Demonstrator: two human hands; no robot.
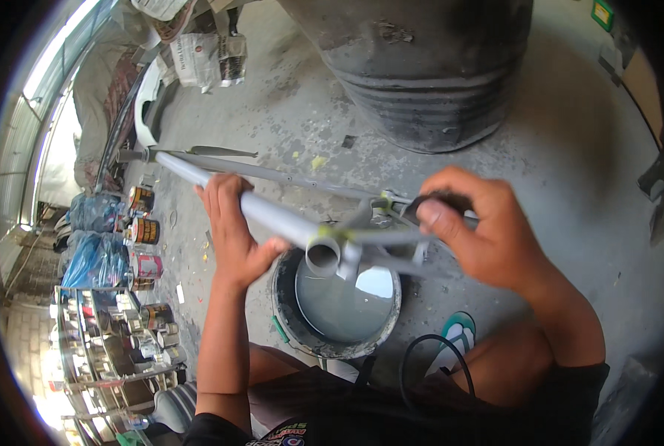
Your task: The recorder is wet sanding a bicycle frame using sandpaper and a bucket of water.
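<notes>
A grey bicycle frame (276, 217) is held aslant above the floor (272, 123), its nearer end over a bucket (281, 297) of cloudy water (339, 320). It is coated in dull pale grey, with yellow-green patches at 2 joints, and an open round tube end is turned toward the camera. The thick tube is gripped by the left hand (231, 223), its fingers wrapped over the top and its thumb stretched out along the near side. In the right hand (488, 230), a dark pad (451, 199) is pinched between thumb and curled fingers, close against the thinner tubes.

Beyond the frame, the floor is taken up by a large dark drum (436, 74). At the left, paint cans (144, 230) are lined up beside blue plastic bags (98, 256), with a crowded rack (109, 334) nearer. Newspaper sheets (198, 59) are seen at the upper left, and a green-edged sandal (458, 331) is worn beside the bucket.

The bucket's far rim is covered by the frame. The thin tubes near the right hand are blurred, and whether they are touched by the pad cannot be told. The drum is cut off by the upper edge.
</notes>
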